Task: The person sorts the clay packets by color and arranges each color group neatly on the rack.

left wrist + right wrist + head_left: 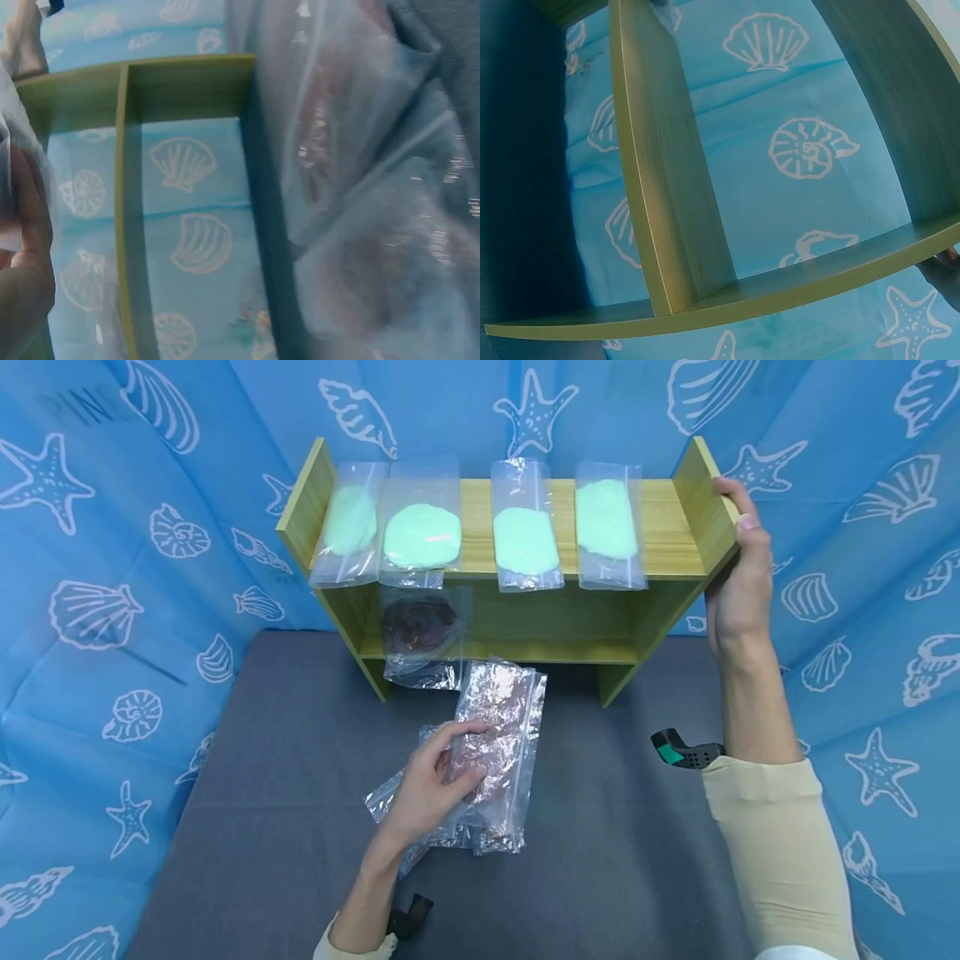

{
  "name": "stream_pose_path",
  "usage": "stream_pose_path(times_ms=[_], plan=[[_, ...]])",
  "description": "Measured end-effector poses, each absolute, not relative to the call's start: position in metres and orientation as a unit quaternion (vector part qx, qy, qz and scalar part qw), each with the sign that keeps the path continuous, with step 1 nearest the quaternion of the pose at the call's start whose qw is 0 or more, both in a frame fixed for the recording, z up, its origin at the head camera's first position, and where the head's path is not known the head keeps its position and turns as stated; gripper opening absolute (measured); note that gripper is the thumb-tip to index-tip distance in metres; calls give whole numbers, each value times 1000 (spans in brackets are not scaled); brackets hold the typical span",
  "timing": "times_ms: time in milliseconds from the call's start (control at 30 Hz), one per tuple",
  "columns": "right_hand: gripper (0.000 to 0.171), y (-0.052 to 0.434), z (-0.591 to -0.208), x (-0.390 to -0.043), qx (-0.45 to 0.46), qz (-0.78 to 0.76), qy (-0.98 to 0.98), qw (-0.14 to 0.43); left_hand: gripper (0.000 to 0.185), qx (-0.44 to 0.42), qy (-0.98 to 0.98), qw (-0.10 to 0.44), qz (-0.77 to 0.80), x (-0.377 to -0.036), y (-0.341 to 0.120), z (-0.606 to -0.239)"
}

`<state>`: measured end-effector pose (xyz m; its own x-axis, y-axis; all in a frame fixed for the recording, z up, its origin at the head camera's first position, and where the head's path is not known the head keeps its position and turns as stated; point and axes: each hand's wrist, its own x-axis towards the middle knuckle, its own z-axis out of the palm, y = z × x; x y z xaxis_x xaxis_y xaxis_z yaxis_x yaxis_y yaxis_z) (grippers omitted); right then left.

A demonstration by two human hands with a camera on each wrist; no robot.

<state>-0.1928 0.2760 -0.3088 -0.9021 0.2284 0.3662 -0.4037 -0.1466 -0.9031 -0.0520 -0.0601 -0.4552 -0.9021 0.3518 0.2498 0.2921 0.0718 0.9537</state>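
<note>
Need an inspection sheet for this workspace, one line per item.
Surface: dark grey tabletop, wooden shelf at its far side.
Job's things: four pale green bags on the upper tier, overhanging its front edge; one dark-filled bag at the lower tier's left end.
Clutter: loose bags below the held bag; whether they rest on the table is unclear.
Hands: left hand holds a clear bag; right hand grips the shelf's right side.
Cables: nothing seen.
Surroundings: blue shell-print curtain.
</note>
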Motion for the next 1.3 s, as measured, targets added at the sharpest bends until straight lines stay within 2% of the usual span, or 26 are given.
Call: stream_pose_path(times_ms=[133, 367, 533, 967, 1300], plan=[[50, 276, -310, -193, 71, 752, -621, 211, 54, 220, 739, 10, 636, -64, -54, -448], [49, 276, -310, -193, 66, 748, -627, 208, 73, 245, 731, 45, 635, -88, -50, -433], [49, 275, -311, -194, 69, 740, -635, 211, 84, 248, 768, 25, 590, -112, -50, -428], [49, 276, -312, -195, 67, 742, -630, 217, 84, 203, 804, -22, 558, -177, -36, -425], [49, 275, -311, -195, 77, 742, -627, 223, 81, 151, 816, -37, 557, -195, -44, -436]])
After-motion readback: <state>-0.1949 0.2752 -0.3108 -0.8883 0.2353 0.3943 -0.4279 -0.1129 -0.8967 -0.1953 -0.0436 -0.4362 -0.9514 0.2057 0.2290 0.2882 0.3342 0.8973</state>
